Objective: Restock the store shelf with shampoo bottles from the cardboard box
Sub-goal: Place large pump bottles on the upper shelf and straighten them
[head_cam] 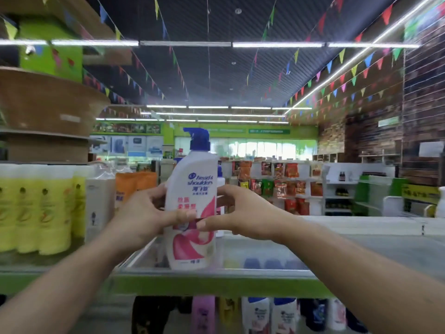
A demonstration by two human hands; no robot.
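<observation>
**Shampoo bottle clamped two-handed right at the shelf's front edge**

Head view, the only one given. A white shampoo bottle (195, 169) with a pink swirl label is held dead centre, and it's gripped from both sides. The left grip (144, 213) is wrapped round its left flank and the right grip (236, 213) round its right. Both thumbs are laid across the front label and nearly meet in the middle. So both grips are clamped on the same bottle and nothing else is held.

The bottle's long axis is pretty much straight up, with the blue pump (198, 138) on top and the label turned toward the camera. Its base is seen just behind the green front lip of the shelf (216, 285). Whether it's actually resting on the shelf or is a hair above it can't be told, since the frame is blurry there.

The key relation: the bottle sits squarely between the two grips, so neither can be called nearer. Open shelf surface lies behind it and off to the right, so a push straight back is probably all that's needed. Another white bottle (221, 184) is parked just behind its right shoulder, which could get bumped.

A row of yellow bottles (36, 208) is stacked at the left. More shampoo bottles (269, 314) are visible on the tier below. The cardboard box can't be picked out with any certainty.
</observation>
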